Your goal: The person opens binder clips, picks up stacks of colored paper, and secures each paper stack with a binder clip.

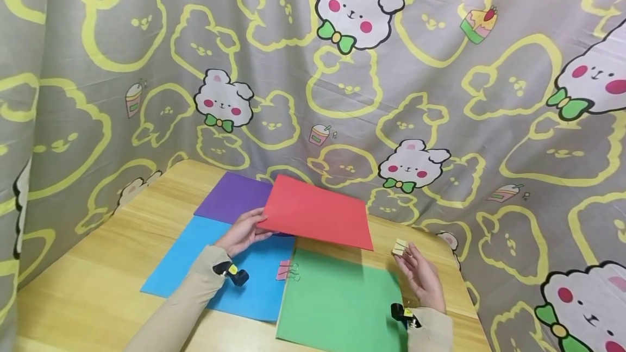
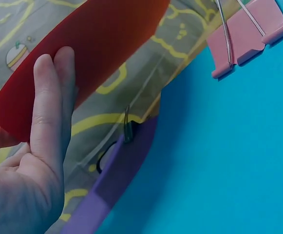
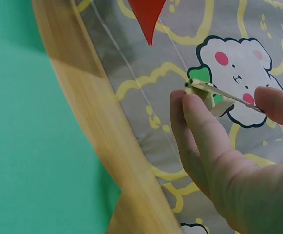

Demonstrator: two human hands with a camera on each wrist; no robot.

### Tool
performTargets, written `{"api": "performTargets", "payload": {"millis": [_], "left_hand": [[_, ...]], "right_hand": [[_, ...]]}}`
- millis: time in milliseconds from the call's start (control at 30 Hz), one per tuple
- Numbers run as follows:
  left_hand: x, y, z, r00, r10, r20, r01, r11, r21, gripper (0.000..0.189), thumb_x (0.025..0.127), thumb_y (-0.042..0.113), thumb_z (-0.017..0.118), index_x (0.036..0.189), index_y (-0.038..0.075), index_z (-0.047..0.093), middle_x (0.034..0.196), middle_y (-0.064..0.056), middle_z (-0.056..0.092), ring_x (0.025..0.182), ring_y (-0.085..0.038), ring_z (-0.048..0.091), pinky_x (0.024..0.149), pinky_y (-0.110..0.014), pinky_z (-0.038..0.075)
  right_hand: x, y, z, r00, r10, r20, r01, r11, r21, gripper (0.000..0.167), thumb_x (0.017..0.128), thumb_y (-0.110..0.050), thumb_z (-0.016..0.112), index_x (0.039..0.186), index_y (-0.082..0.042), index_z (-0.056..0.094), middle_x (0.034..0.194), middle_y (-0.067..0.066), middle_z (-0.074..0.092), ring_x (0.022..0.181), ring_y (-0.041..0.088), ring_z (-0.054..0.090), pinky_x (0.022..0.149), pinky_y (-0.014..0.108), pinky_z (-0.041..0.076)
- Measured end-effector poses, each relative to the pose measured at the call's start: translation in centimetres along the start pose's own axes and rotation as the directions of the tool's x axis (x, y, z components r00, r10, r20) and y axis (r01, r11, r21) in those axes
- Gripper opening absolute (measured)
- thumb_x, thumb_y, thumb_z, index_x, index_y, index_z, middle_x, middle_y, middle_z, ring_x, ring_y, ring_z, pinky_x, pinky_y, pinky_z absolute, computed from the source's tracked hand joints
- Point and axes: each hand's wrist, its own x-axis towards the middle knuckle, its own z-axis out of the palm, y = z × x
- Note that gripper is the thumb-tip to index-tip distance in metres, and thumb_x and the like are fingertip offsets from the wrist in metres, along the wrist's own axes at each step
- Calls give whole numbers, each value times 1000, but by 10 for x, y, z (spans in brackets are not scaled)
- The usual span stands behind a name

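My left hand [image 1: 246, 233] grips the red sheet stack [image 1: 318, 212] by its left edge and holds it raised and tilted above the table. In the left wrist view two straight fingers [image 2: 51, 97] lie against the red sheet's face. My right hand [image 1: 421, 276] pinches a pale yellow binder clip [image 1: 399, 247] to the right of the red sheet. In the right wrist view the clip's wire handle [image 3: 236, 99] runs between thumb and fingers. Below lies a green sheet stack [image 1: 342, 300], and a blue one [image 1: 244, 292] with a pink binder clip [image 1: 283, 270] at its right edge.
A purple sheet stack [image 1: 230, 197] lies behind the blue one, partly hidden by the red; a dark binder clip [image 2: 128, 130] grips its edge. The wooden table [image 1: 98, 265] ends against a patterned curtain [image 1: 293, 69] at the back and sides.
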Motion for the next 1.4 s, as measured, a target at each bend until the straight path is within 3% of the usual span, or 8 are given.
{"api": "performTargets", "payload": {"millis": [167,733,1067,1400], "left_hand": [[-5,-2,-10,1000,-3,-11,4,1000,18,61,112,17,44,165,4,16,115,7,73,99,-10,76,84,-25,62],[-9,8,-19,1000,20,-4,-20,997,72,64,112,21,45,165,4,15,119,10,70,103,-6,74,94,-30,61],[-8,8,-22,1000,21,-12,-20,996,92,63,112,21,45,165,5,16,121,10,70,105,-6,74,98,-34,60],[-10,10,-21,1000,25,-7,-24,997,80,62,112,21,45,165,5,16,119,10,71,103,-6,75,97,-33,61]], "right_hand": [[3,4,3,999,-6,39,5,1000,12,27,108,-30,55,94,-9,68,93,5,67,100,21,77,100,25,57],[2,14,18,1000,-10,-15,9,997,-75,33,107,-40,55,106,-9,68,94,5,75,97,16,78,96,24,59],[4,13,25,1000,22,-19,-22,999,-27,33,106,-40,57,100,-10,67,92,5,76,95,18,79,93,26,61],[5,16,26,999,42,-7,-42,999,-8,31,105,-38,57,91,-14,69,94,0,60,102,24,78,102,31,57]]}}
